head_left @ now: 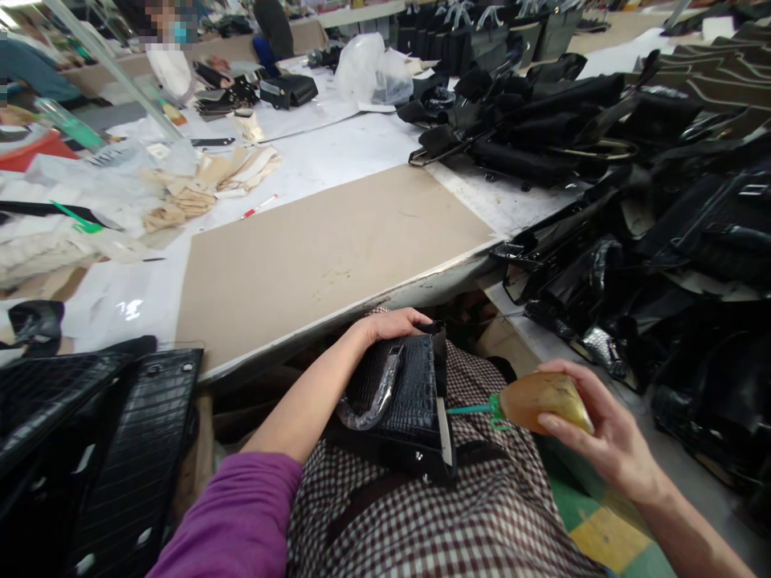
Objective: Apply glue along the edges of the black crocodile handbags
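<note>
A black crocodile-patterned handbag (415,385) rests on my lap over a checked apron (482,514). Clear plastic wraps its handle (377,405). My left hand (394,323) grips the bag's far upper edge, its fingertips partly hidden behind the black flap. In my right hand (608,425) is a squeeze bottle (545,401) of amber liquid, probably glue, held sideways. Its thin green-blue nozzle (470,409) points left, with the tip at the pale strip along the bag's right edge. Whether the tip touches the strip I cannot tell.
A beige board (337,249) lies on the white table in front of me. Black bag pieces pile up at the right (560,120), and crocodile-patterned panels (132,449) lie at the left. Fabric scraps (205,185) and a red-and-white pen (259,207) are beyond. A person (172,56) is across the table.
</note>
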The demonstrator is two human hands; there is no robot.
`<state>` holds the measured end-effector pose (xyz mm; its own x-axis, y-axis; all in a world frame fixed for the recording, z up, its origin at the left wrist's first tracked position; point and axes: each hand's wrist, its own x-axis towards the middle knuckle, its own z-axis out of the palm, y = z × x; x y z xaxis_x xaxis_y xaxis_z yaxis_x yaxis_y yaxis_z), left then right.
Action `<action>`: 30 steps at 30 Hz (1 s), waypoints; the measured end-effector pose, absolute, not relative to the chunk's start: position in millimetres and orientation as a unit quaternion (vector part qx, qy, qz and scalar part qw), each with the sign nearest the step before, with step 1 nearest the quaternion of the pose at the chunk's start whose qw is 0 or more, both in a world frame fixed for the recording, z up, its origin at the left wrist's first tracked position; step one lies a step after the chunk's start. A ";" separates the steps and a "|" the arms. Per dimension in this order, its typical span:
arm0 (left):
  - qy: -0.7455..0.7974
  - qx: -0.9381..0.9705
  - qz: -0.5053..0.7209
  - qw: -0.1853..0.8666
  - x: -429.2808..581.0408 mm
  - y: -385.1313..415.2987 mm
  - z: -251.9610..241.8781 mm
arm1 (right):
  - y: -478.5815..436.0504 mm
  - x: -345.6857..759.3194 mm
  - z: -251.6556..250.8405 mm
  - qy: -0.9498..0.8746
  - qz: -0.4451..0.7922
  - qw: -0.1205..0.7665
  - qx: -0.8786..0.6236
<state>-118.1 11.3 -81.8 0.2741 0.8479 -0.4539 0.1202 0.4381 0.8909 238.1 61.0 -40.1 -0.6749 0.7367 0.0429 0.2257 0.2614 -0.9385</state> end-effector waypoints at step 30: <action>0.545 0.442 0.315 0.639 -122.2 4.2 -77.4 | 54.0 249.4 -52.8 -0.708 0.577 0.217 -0.344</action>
<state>-122.2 4.2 -77.4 0.2082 0.8842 -0.4181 0.0801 0.4106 0.9083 249.4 54.0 -52.8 -0.6683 0.7385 -0.0899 0.2367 0.0965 -0.9668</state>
